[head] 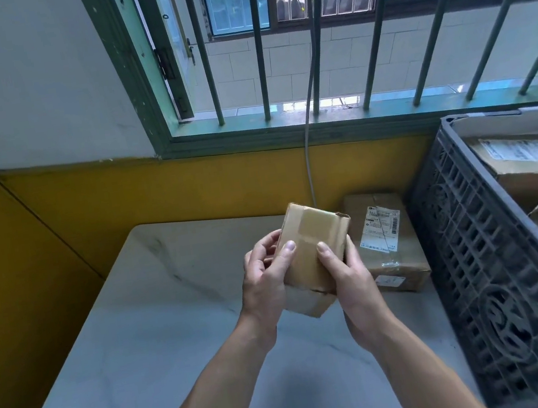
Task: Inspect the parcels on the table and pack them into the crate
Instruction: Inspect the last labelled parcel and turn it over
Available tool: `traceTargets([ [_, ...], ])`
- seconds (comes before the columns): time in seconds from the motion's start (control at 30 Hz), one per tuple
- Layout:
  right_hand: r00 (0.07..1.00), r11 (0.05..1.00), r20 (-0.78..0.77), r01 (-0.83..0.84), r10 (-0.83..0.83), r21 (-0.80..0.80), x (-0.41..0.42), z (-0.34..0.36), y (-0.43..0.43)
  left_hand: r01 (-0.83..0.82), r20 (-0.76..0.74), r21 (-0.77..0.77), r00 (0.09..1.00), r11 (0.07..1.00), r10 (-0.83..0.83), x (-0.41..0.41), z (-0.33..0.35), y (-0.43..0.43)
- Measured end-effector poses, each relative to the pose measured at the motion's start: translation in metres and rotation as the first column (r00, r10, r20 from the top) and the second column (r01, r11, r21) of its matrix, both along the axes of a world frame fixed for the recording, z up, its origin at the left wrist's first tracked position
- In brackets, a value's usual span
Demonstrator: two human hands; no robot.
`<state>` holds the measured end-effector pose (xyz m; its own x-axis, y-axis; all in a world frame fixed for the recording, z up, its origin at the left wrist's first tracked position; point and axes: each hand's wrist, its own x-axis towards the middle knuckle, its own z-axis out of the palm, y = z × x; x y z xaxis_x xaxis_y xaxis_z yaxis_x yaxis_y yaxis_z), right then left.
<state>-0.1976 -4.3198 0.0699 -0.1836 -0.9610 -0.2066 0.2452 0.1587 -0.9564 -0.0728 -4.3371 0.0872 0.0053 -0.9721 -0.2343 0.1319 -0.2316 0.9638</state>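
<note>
Left hand (264, 280) and right hand (350, 278) grip a parcel (313, 235) above the marble table (139, 325) under a barred window (259, 49).

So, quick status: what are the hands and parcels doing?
Both busy: left hand and right hand grip small brown parcel above table. Second, labelled parcel lies beside crate. Path to crate looks open.

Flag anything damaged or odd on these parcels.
The small parcel gripped by the left hand and right hand has a crumpled far-right corner. The labelled parcel on the table has a creased label and wrinkled tape.
</note>
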Motion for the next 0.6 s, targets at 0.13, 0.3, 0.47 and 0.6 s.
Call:
traceTargets([
  [0.13, 0.992, 0.995, 0.088, -0.088, 0.091, -0.041, -0.002, 0.000, 0.001, 0.148, -0.017, 0.073, 0.989, 0.986, -0.147, 0.001, 0.002, 0.000],
  [0.3, 0.991, 0.995, 0.102, -0.078, 0.085, -0.068, -0.005, 0.007, 0.003, 0.175, 0.008, 0.010, 0.985, 0.985, -0.175, -0.002, 0.001, 0.006],
  [0.47, 0.996, 0.999, 0.069, 0.049, -0.048, -0.011, -0.001, 0.008, -0.001, 0.197, 0.030, -0.013, 0.980, 0.980, -0.197, -0.005, -0.008, 0.008],
  [0.6, 0.998, 0.998, 0.029, 0.060, -0.059, -0.028, 0.003, 0.001, 0.003, 0.181, 0.037, 0.028, 0.983, 0.983, -0.182, -0.004, -0.004, 0.007],
])
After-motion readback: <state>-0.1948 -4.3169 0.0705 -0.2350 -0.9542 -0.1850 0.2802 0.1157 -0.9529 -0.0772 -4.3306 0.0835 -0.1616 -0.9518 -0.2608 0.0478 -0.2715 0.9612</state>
